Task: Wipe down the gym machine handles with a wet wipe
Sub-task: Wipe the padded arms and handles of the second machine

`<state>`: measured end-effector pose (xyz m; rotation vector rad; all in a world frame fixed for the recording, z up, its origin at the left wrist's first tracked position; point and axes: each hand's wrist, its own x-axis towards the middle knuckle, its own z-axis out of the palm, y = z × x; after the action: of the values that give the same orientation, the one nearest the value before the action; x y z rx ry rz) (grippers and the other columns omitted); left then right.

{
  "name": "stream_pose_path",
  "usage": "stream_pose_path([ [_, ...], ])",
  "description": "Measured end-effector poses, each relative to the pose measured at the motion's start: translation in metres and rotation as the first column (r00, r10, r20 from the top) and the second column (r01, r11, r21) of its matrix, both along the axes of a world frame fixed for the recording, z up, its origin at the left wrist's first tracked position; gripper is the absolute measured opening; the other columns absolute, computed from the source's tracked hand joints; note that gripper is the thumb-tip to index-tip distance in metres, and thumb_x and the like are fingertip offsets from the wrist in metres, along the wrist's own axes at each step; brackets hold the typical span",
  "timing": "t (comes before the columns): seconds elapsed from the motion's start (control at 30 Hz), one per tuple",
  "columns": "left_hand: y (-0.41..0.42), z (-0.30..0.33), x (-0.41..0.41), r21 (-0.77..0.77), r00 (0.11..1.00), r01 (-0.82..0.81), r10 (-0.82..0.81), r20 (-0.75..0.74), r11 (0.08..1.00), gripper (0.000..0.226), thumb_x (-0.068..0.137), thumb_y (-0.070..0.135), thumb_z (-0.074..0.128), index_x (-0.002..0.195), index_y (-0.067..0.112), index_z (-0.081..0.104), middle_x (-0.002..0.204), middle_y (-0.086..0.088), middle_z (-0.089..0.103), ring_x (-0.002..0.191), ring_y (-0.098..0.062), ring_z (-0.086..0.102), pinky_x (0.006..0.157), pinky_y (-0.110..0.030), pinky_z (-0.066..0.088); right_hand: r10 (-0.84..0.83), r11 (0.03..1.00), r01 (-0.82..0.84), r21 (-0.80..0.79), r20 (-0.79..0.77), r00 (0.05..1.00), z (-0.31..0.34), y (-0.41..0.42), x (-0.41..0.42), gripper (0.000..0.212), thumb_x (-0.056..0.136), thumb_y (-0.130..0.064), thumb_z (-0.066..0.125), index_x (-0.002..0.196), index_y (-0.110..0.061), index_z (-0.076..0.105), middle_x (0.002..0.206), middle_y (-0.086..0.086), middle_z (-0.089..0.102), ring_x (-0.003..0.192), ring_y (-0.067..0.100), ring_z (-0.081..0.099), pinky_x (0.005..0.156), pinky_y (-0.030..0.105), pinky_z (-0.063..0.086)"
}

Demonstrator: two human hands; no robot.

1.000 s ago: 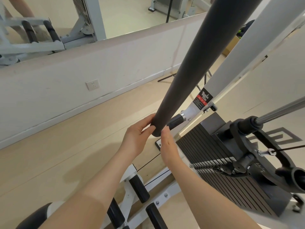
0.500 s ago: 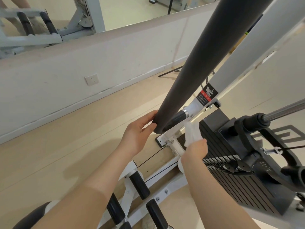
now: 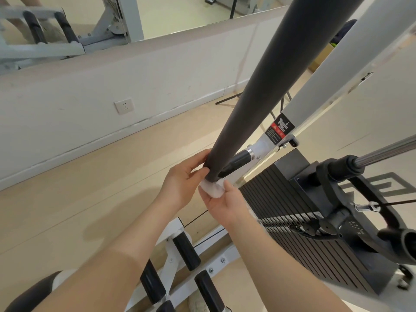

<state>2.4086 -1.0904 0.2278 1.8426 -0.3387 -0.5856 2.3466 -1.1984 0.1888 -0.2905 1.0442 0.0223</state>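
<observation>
A long dark grey padded handle bar (image 3: pixel 265 82) runs from the upper right down to the middle of the view. My left hand (image 3: pixel 184 181) grips its lower end from the left, thumb and fingers around the tip. My right hand (image 3: pixel 222 203) holds a crumpled white wet wipe (image 3: pixel 212 189) pressed up against the bar's bottom end. A shorter black grip (image 3: pixel 238 162) sticks out from the white frame just behind the bar's tip.
A black weight stack (image 3: pixel 299 224) stands right of my hands, with a black cable attachment (image 3: pixel 360 212) and chrome rod (image 3: pixel 391 149). Black foam rollers (image 3: pixel 186 253) on a white frame lie below. A white wall with a socket (image 3: pixel 124 106) and a mirror run behind.
My right hand, which had pulled away to the right with the wipe, has come back left and pressed the wipe under the bar's end. The left hand has kept its grip.
</observation>
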Motion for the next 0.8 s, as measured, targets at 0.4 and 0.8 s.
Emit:
stream_pose_path([
  [0.4,0.012,-0.021,-0.022,0.107,0.999,-0.005,0.009,-0.039,0.994,0.051,0.091,0.015,0.056,0.137,0.026,0.039,0.134,0.013,0.044,0.123,-0.003,0.041,0.1,-0.018,0.033,0.303,0.909,-0.316,-0.272,-0.089,0.949,0.008,-0.027,-0.018,0.024,0.091,-0.012,0.057,0.115,-0.01,0.059,0.112,0.013,0.061,0.102,0.027,0.061,0.084,0.038,0.053],
  [0.8,0.024,-0.034,-0.044,0.256,0.974,0.133,-0.079,-0.214,0.957,0.007,0.088,0.006,0.055,0.086,0.013,0.058,0.083,-0.003,0.056,0.081,-0.019,0.051,0.074,-0.026,0.04,0.711,-0.384,-0.575,-0.722,-0.629,0.314,0.038,-0.029,-0.032,0.012,0.084,-0.015,0.064,0.082,-0.026,0.067,0.084,-0.015,0.057,0.081,0.004,0.053,0.072,0.016,0.043],
])
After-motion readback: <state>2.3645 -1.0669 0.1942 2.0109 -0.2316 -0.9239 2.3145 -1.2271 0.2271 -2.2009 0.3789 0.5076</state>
